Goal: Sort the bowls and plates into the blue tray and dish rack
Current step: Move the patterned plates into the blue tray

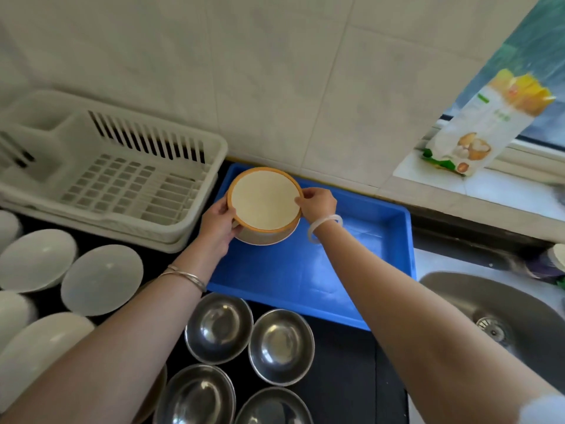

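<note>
I find the left hand (218,223) and right hand (318,205) grasping opposite edges of a round cream bowl with an orange rim (264,198). It is held over the far-left corner of the blue plastic tray (305,280), close beside the white slatted dish rack (214,142). Bare tray floor lies rightward. Lettering on the white-and-yellow packet (477,130) is too blurred to read.

- Our forearms (122,347) are bare along all of their visible length.
- Below our left hand (218,223), left of centre, we wear two thin silver bangles (186,278), close together.
- Below our right hand (318,205), right of centre, we wear one thick, smooth, translucent whitish bangle (324,228).
- The pale patch (544,408) at the lower right corner is too blurred to identify.
</note>
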